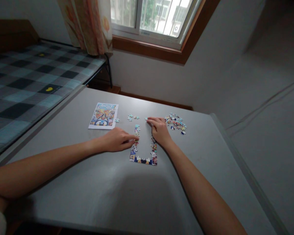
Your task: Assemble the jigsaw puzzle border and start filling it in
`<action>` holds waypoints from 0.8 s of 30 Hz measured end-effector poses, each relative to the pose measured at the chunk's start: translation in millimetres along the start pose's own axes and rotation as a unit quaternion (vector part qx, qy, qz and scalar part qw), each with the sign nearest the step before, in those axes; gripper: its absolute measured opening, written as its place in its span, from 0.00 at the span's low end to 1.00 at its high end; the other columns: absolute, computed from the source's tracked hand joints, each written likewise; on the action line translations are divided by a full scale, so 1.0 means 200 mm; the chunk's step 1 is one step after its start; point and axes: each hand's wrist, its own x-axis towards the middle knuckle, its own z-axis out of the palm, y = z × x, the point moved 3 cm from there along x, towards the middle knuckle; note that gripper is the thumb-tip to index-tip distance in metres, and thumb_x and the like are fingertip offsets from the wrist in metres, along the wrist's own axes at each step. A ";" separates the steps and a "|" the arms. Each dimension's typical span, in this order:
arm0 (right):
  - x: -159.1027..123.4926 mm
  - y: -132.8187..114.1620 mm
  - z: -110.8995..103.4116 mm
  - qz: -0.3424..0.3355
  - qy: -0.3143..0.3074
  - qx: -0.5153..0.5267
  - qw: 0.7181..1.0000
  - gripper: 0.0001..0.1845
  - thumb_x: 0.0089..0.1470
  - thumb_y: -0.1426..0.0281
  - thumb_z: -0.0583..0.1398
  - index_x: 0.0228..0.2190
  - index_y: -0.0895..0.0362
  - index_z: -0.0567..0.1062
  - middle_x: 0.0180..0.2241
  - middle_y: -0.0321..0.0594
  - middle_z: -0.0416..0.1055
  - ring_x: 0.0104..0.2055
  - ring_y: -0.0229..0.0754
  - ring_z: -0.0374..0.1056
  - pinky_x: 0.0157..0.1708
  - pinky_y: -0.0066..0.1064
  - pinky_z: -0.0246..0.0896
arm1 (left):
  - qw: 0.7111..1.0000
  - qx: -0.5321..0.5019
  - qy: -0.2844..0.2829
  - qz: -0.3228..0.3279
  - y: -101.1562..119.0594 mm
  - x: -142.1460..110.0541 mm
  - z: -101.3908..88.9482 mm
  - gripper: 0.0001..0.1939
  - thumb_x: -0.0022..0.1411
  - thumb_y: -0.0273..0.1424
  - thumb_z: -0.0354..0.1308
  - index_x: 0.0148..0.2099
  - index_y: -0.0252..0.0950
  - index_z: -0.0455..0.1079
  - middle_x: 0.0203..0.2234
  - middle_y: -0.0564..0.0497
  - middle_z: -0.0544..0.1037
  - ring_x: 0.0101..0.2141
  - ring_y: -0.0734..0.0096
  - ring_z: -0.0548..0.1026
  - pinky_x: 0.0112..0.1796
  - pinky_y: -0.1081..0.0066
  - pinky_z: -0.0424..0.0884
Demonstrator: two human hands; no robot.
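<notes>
A U-shaped jigsaw puzzle border (143, 161) lies on the table, its two sides running away from me. My left hand (117, 139) rests palm down beside the border's left side, with its index finger stretched out onto the joined pieces and nothing in its grasp. Over the upper end of the right side lies my right hand (160, 130), hiding part of it. Its fingertips are on a small light blue puzzle piece (146, 118). Left of that are a few loose puzzle pieces (130, 117), and a heap of puzzle pieces (175, 122) spreads to the right.
A printed reference picture (103, 115) lies on the left of the grey table (88, 192), with one loose piece at its right edge. Beyond the table are a bed with a checked cover (46, 76), a curtain (88, 26) and a window (159, 16).
</notes>
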 end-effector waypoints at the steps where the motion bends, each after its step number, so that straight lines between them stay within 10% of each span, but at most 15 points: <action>1: 0.00 0.00 0.00 0.002 -0.002 -0.002 1.000 0.20 0.57 0.79 0.52 0.42 0.54 0.81 0.48 0.43 0.77 0.51 0.48 0.64 0.56 0.46 0.58 | 1.000 0.001 0.002 0.001 0.00 0.00 0.00 0.16 0.70 0.34 0.50 0.50 0.39 0.77 0.22 0.52 0.79 0.20 0.78 0.73 0.25 0.76 0.61; 24: 0.01 0.03 -0.06 0.072 0.057 0.068 0.993 0.23 0.50 0.81 0.51 0.37 0.55 0.83 0.35 0.41 0.75 0.41 0.43 0.67 0.47 0.39 0.61 | 1.000 0.006 0.003 0.004 0.01 0.00 -0.01 0.17 0.71 0.36 0.49 0.51 0.39 0.77 0.23 0.53 0.80 0.21 0.78 0.74 0.25 0.76 0.61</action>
